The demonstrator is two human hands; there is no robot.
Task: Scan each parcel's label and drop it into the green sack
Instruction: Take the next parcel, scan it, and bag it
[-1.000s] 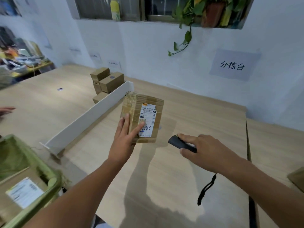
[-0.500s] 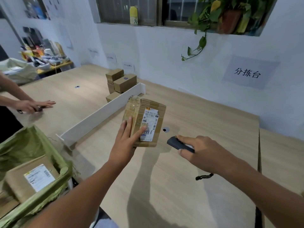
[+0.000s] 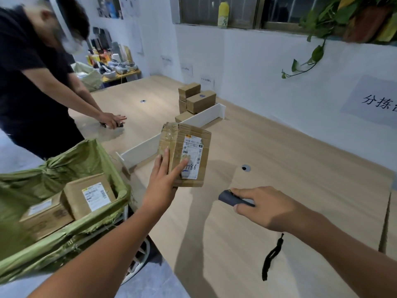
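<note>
My left hand (image 3: 164, 182) grips a flat taped cardboard parcel (image 3: 193, 145) upright above the table, thumb across its white label (image 3: 192, 157) marked 1786. My right hand (image 3: 268, 208) holds a small black scanner (image 3: 231, 198) to the parcel's lower right, its nose aimed left toward the parcel; a black wrist strap (image 3: 271, 258) hangs below my wrist. The green sack (image 3: 71, 160) stands open at the left, below the table edge, with two labelled boxes (image 3: 71, 201) inside.
A white divider board (image 3: 171, 136) runs diagonally across the wooden table (image 3: 300, 179). Several small cardboard boxes (image 3: 196, 100) are stacked behind it. Another person (image 3: 32, 82) leans over the table's left side, hands on it. A cable hole (image 3: 246, 168) lies right of the parcel.
The view has swung left, bringing the sack and the other person further into frame. My hands keep the parcel and scanner in nearly the same relation.
</note>
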